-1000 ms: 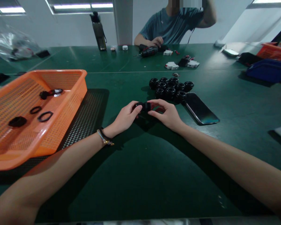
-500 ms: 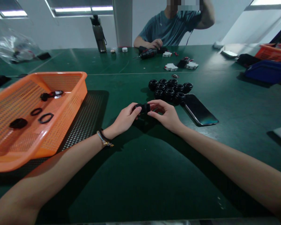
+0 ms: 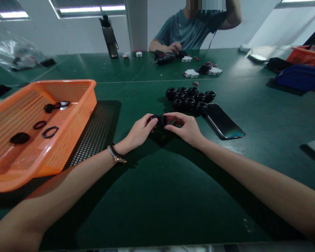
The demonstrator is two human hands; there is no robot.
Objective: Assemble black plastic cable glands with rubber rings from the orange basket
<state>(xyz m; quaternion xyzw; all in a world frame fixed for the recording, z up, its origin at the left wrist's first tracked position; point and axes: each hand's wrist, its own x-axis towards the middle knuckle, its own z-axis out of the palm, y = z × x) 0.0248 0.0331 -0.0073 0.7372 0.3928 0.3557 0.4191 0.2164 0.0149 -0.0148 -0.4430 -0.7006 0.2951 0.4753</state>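
Note:
Between my hands, just above the green table (image 3: 157, 196), is a small black cylindrical fitting (image 3: 161, 120) with a ridged ring toward its right end. My left hand (image 3: 141, 131) grips its left end, thumb on the near side. The fingertips and thumb of my right hand (image 3: 186, 128) pinch its right end. Beyond my right hand sits a cluster of several similar round black fittings (image 3: 189, 102) with open centres. A dark smartphone (image 3: 225, 120) lies just right of them, touching or nearly touching the nearest one.
An orange perforated basket (image 3: 65, 154) at left holds black rings (image 3: 50, 132) and other black parts. Across the table a person (image 3: 183, 29) sits behind a power drill (image 3: 165, 58) and white parts (image 3: 191, 73). A bottle (image 3: 109, 38) stands at the back; a blue bin (image 3: 300, 78) is far right.
The whole view has shifted very slightly. Both hands keep their hold on the black fitting in nearly the same place; nothing else has visibly moved.

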